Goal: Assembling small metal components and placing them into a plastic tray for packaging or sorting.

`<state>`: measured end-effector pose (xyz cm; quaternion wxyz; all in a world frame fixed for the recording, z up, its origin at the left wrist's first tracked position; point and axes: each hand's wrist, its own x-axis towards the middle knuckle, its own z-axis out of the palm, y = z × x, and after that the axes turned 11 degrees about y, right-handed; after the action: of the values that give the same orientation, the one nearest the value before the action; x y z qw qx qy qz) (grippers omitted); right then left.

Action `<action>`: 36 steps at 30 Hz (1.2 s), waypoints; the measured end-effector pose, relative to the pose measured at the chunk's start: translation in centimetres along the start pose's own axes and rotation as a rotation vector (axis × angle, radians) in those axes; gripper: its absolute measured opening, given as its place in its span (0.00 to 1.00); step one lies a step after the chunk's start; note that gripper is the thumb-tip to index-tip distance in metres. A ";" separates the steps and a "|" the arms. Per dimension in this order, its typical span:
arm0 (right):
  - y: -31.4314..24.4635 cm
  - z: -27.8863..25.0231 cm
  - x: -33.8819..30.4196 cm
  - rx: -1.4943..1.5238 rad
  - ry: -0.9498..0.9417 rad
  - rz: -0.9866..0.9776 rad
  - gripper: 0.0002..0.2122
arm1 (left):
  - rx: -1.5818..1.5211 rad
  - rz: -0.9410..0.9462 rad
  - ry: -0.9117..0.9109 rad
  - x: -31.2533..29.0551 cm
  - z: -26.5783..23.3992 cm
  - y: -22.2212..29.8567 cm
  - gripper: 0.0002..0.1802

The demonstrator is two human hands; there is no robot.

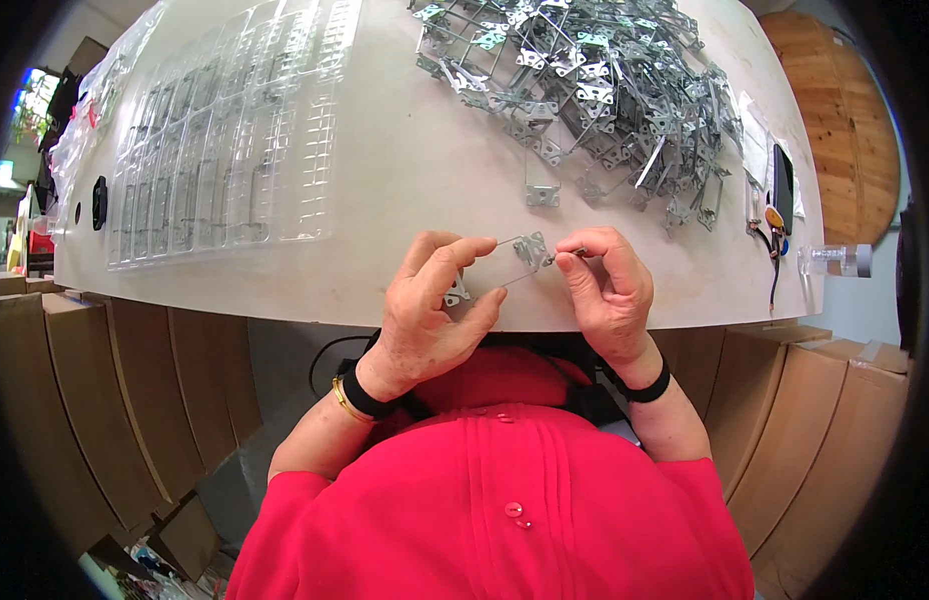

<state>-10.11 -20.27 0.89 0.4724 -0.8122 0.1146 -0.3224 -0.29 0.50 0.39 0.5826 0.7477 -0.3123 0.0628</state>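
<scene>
Above the table's near edge, a small metal bracket piece (531, 250) with flat punched end plates and thin rods spans the gap between my hands. My left hand (423, 310) grips its left end, thumb and forefinger along the rods. Part of the left end plate shows between those fingers. With thumb and forefinger pinched together, my right hand (613, 300) is at the right end plate. A tiny dark bit pokes out of that pinch, too small to name. Beyond my hands, a similar bracket piece (543, 194) lies at the near edge of a large tangled pile (605, 90).
Clear plastic compartment trays (320, 150) holding metal pieces cover the table's left. A small black object (100, 203) lies beside them. To the right are a phone (782, 188), a keyring-like bundle (775, 220) and a clear cylinder (835, 261). Cardboard boxes (800, 440) flank me below.
</scene>
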 end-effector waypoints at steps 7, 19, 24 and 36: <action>-0.2 -0.1 0.0 -0.039 -0.019 0.020 0.06 | -0.004 -0.019 -0.008 0.1 -0.1 0.1 0.28; -0.2 0.1 0.4 -0.050 -0.038 -0.031 0.08 | -0.013 -0.008 -0.007 0.1 -0.1 0.0 0.28; -0.4 0.0 0.3 -0.065 -0.031 -0.026 0.07 | -0.012 0.003 -0.011 0.1 -0.1 -0.1 0.28; -0.2 0.0 0.5 -0.045 -0.033 -0.029 0.07 | -0.013 0.002 -0.010 0.0 -0.1 0.0 0.28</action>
<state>-9.73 -20.35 1.27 0.4511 -0.8294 0.1022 -0.3132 -0.25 0.54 0.43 0.5858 0.7439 -0.3164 0.0576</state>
